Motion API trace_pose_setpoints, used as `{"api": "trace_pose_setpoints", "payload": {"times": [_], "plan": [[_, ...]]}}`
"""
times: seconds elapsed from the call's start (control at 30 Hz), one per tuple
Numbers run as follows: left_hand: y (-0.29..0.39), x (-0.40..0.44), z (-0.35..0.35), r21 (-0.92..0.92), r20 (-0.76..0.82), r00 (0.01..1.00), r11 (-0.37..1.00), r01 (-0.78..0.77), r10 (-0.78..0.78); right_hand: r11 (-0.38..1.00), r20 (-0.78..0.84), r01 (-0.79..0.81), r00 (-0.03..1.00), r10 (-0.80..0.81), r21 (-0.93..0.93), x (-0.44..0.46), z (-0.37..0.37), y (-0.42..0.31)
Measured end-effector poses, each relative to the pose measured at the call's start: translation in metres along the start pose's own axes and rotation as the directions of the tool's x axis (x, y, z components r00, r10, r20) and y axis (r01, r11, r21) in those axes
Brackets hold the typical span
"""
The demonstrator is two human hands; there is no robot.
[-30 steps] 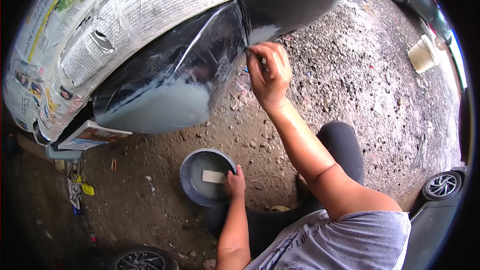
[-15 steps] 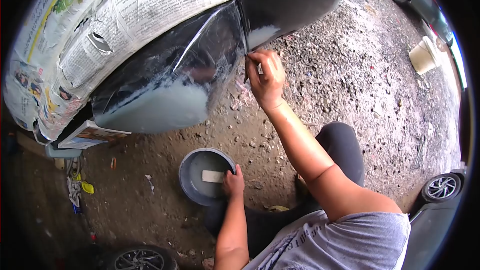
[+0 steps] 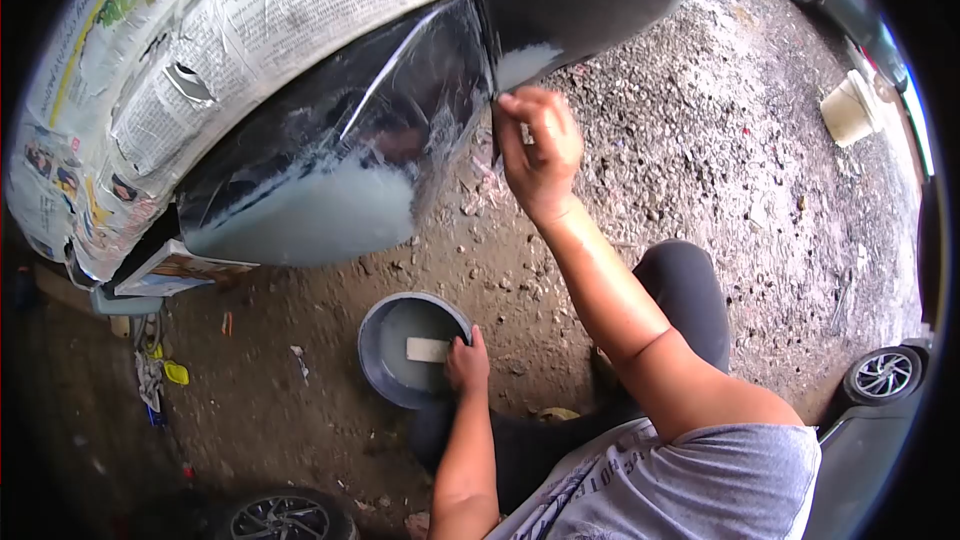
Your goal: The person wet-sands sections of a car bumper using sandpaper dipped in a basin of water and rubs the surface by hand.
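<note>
My right hand [image 3: 545, 148] is raised at the seam between two dark car body panels, its fingers bent together in a pinch. A thin dark edge shows below the fingertips, but what they hold is too small to make out. The nearer dark panel [image 3: 330, 135] is wet and shiny, with a dull grey-white patch [image 3: 310, 210] along its lower part. Low over the ground, my left hand [image 3: 467, 360] is closed at the rim of a grey basin [image 3: 372, 315] of cloudy water. A pale rectangular block [image 3: 427, 349] reaches from those fingers into the basin.
Newspaper [image 3: 270, 20] covers the car part above the panel. Gravelly ground [image 3: 660, 150] spreads to the right, with a white bucket [image 3: 850, 110] farther off. A wheel [image 3: 280, 518] lies at the bottom, and other cars stand at the right edge.
My right hand has shifted slightly to the right, its fingertips lifting a little along the panel seam. My left hand, the basin and the block have hardly moved.
</note>
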State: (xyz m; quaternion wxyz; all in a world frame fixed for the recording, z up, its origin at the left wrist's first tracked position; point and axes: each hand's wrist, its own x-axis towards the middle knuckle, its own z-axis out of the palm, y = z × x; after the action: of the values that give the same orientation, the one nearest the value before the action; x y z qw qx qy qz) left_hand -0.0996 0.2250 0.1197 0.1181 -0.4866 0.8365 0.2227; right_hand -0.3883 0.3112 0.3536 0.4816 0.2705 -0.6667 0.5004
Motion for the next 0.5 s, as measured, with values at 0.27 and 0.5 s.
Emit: {"api": "trace_pose_setpoints", "payload": {"times": [0.27, 0.5], "plan": [[-0.005, -0.004, 0.001, 0.028, 0.026, 1.0, 1.0, 0.006, -0.007, 0.996, -0.045, 0.079, 0.996, -0.081, -0.039, -0.01, 0.012, 0.008], [-0.004, -0.003, 0.002, 0.052, 0.002, 1.0, 0.999, -0.012, 0.012, 0.974, 0.149, -0.217, 0.963, 0.225, -0.07, -0.082, 0.042, 0.058]]}}
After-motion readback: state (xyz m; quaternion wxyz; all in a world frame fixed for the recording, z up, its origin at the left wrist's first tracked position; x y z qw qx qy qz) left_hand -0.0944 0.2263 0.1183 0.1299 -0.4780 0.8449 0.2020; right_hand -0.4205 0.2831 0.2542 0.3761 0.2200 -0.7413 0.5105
